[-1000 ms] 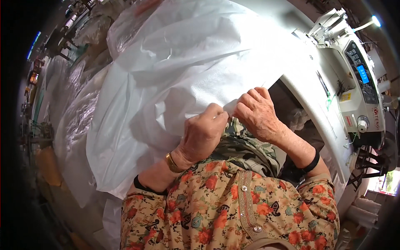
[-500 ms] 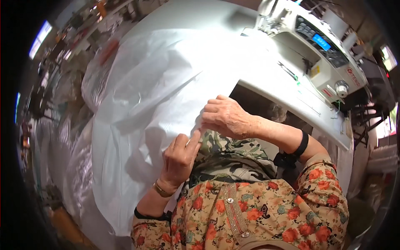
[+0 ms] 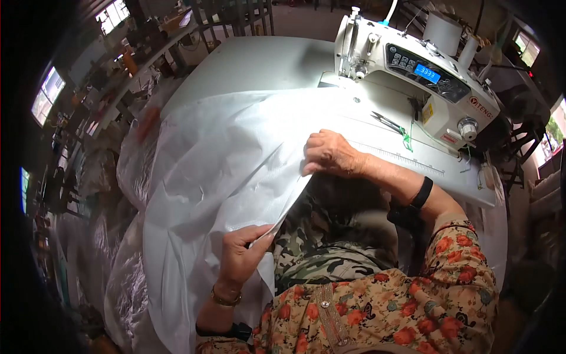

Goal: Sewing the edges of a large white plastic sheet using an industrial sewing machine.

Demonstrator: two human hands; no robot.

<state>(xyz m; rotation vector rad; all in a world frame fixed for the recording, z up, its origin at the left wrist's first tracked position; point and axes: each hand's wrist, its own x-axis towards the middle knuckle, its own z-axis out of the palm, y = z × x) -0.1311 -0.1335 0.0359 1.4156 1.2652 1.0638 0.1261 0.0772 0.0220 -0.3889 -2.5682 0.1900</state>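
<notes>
We pinch the white fabric sheet's (image 3: 224, 159) edge taut between left hand (image 3: 243, 255) and right hand (image 3: 331, 154), ready to feed toward the sewing machine (image 3: 413, 71) beyond.

Bright windows (image 3: 48, 97) left; cluttered workbenches (image 3: 147, 56); dim workshop.

Small rectangular blue-lit display screen (image 3: 427, 73): set in the dark control panel (image 3: 425, 72) on the front of the white sewing machine (image 3: 413, 76), upper right.

Small yellow sticker label (image 3: 428, 112): rectangular, on the machine's white body below the panel, left of a round knob.

Red lettered maker's mark (image 3: 480, 106): printed at the right end of the machine body, above the knob.

No packages or signs can be made out.
</notes>
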